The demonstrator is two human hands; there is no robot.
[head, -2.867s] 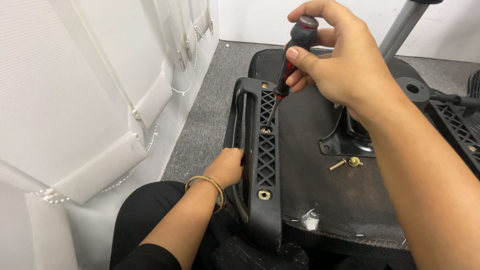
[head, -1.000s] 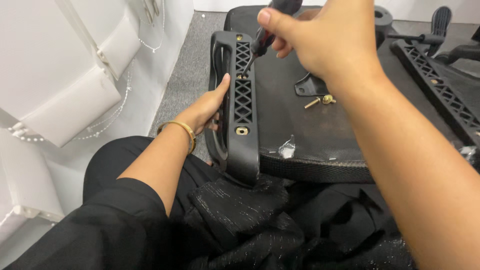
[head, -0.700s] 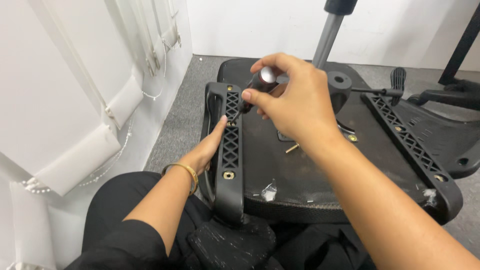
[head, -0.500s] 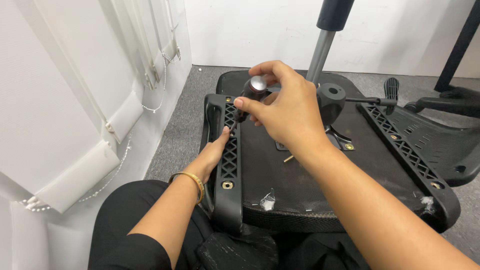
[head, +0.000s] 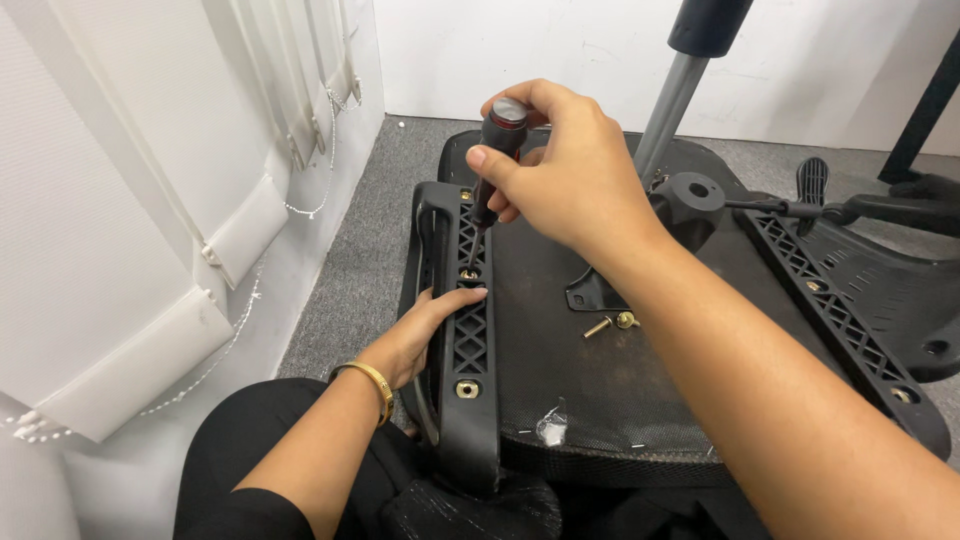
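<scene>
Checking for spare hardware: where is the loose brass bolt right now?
In the head view, the loose brass bolt lies on the seat underside, centre frame, beside a brass washer, under the right hand's wrist.

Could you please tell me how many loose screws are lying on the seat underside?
2: a long screw and a short screw side by side mid-seat; others may be hidden.

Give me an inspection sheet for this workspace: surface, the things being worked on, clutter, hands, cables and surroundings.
Surface: grey carpet floor, upturned black chair seat lying on it.
Job's things: screwdriver upright, tip at a brass screw in the black armrest bracket; second bracket on the far side.
Clutter: loose screws and a scrap of clear plastic on the seat.
Hands: right hand grips the screwdriver handle; left hand steadies the bracket.
Cables: nothing seen.
Surroundings: white vertical blinds, white wall, chair gas cylinder.
</scene>
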